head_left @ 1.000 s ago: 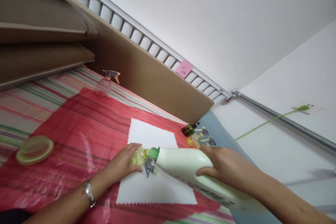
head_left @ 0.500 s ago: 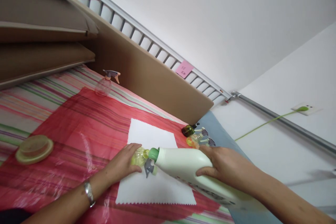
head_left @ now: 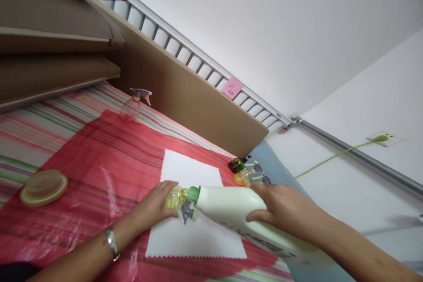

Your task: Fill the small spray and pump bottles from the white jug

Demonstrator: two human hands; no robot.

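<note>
1. One clear spray bottle (head_left: 131,109), its trigger attached, stands beyond and left of the white cloth (head_left: 198,242).
2. Left hand (head_left: 160,200) grips a small yellow bottle (head_left: 174,199) above the cloth.
3. A grey spray head (head_left: 187,212), not yet attached, lies on the cloth.
4. Right hand (head_left: 280,207) clasps a pale-green bottle (head_left: 231,205) over the cloth, green tip at the yellow bottle's mouth; pouring appears under way, flow indiscernible.

we wear a shiny silver cuff bracelet (head_left: 112,244) at the wrist of our left hand (head_left: 157,205); our forearms (head_left: 350,244) are bare.
</note>
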